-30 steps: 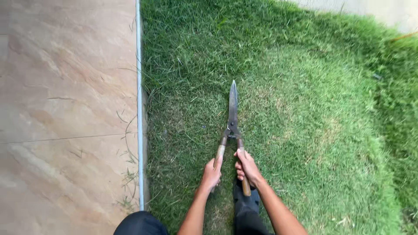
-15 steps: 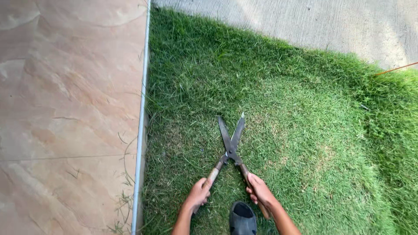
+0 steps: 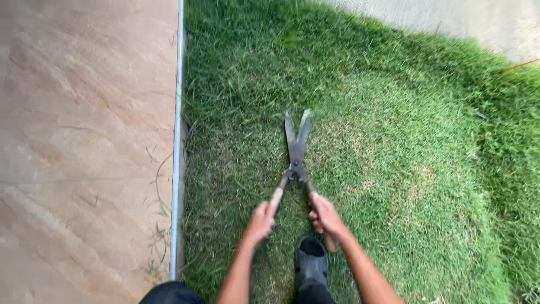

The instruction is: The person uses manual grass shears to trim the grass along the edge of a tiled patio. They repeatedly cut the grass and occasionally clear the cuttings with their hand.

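While the garden shears (image 3: 296, 152) are held low over the grass (image 3: 394, 146), the left hand (image 3: 260, 222) is seen clenched around the left wooden handle and the right hand (image 3: 325, 215) is wrapped around the right one. The two blades are pointed away from the person and are parted only slightly at the tips, just above the turf. A dark shoe (image 3: 311, 262) is planted on the lawn between the forearms. To the left, stone paving (image 3: 84, 152) is divided from the lawn by a thin metal edging strip (image 3: 178, 141).
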